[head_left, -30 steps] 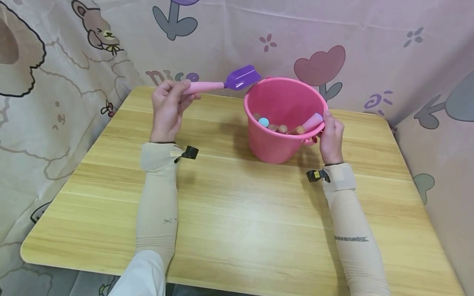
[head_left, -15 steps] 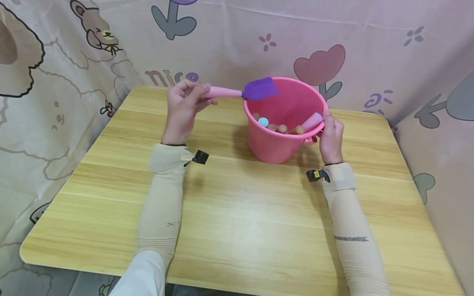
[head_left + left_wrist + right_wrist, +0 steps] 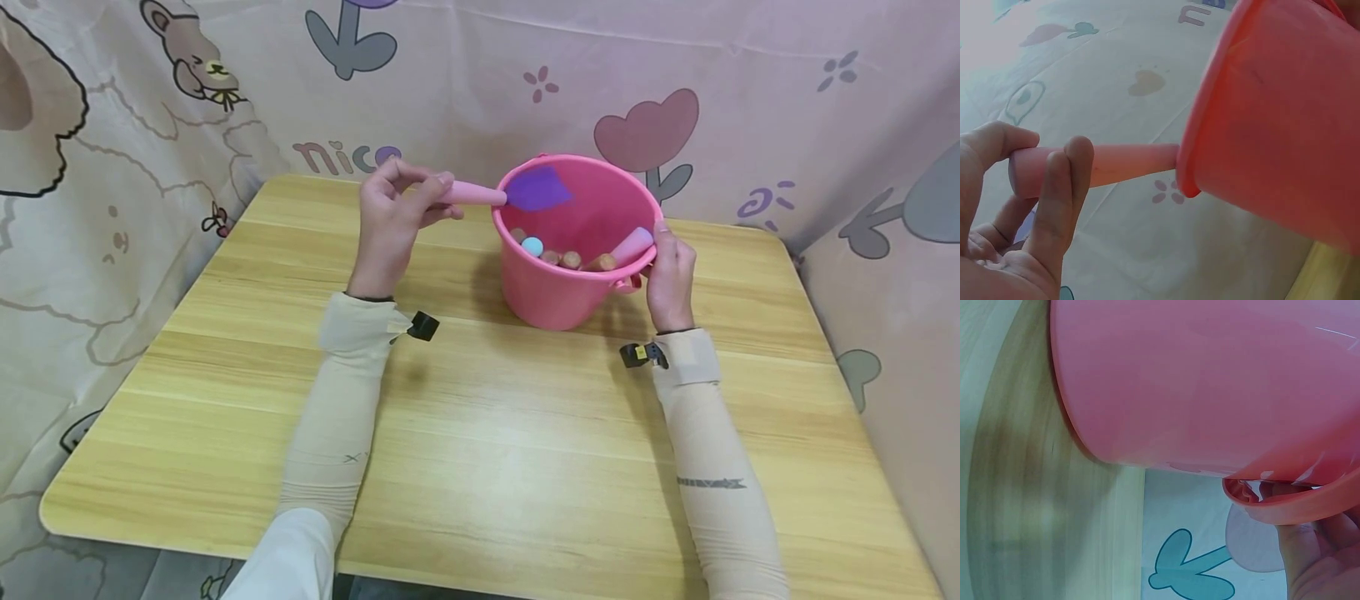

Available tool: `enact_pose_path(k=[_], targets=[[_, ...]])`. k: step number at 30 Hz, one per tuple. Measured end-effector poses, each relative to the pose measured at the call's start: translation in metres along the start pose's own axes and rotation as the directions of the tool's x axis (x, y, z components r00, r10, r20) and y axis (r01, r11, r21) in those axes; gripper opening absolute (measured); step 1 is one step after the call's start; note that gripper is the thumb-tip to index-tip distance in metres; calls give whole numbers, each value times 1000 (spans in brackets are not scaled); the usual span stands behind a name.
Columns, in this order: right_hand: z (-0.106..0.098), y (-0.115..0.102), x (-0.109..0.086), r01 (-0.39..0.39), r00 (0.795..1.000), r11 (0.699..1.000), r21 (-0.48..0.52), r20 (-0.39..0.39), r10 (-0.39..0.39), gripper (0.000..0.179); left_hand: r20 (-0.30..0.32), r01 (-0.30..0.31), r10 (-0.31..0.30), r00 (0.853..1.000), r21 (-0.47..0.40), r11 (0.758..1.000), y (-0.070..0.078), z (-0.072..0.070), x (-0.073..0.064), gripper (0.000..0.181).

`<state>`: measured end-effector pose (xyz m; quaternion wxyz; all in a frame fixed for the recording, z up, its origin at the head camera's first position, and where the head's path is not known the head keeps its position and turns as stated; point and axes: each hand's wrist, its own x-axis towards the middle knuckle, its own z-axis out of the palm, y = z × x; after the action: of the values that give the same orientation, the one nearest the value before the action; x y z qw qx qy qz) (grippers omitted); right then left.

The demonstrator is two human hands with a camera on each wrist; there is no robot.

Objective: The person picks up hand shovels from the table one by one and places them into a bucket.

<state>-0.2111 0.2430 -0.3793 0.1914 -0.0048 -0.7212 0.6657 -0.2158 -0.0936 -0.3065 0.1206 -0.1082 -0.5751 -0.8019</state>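
Observation:
My left hand (image 3: 393,221) pinches the end of the pink handle of a toy shovel (image 3: 476,194). Its purple blade (image 3: 538,190) dips inside the far left part of the pink bucket (image 3: 551,296), just past the rim. In the left wrist view the shovel handle (image 3: 1125,164) reaches to the bucket rim, and the blade is hidden behind the bucket wall (image 3: 1279,125). My right hand (image 3: 671,279) grips the bucket's rim at the right. Inside the bucket lie a light blue ball (image 3: 532,247), several brown wooden-looking ends (image 3: 572,260) and a pinkish-purple handle (image 3: 632,246).
The bucket stands on a light wood table (image 3: 465,467), towards its back edge. A patterned curtain (image 3: 465,83) hangs close behind and on both sides of the table. Each wrist wears a small black camera (image 3: 423,326).
My left hand has carried the shovel rightward and slightly down, so its blade passed from beside the bucket to inside the rim. The right hand and bucket have stayed in place.

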Motion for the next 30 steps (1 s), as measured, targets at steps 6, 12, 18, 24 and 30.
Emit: enact_pose_path(k=[6,12,18,24,30], targets=[[-1,1,0,-5,1000,1000,16,10,5,44,37,-54,51,998,70,996,-5,11,-3,20],[1,0,1,-3,1000,999,34,4,3,43,96,-76,63,993,140,987,-10,21,-6,24],[2,0,2,8,1000,999,33,2,-8,44,146,-62,23,989,268,961,-13,28,-9,30],[1,0,1,8,1000,1000,23,13,-9,47,178,-97,32,983,371,924,-16,33,-11,35],[1,0,1,5,1000,1000,27,9,-5,47,186,-168,88,979,477,863,-23,36,-11,37]])
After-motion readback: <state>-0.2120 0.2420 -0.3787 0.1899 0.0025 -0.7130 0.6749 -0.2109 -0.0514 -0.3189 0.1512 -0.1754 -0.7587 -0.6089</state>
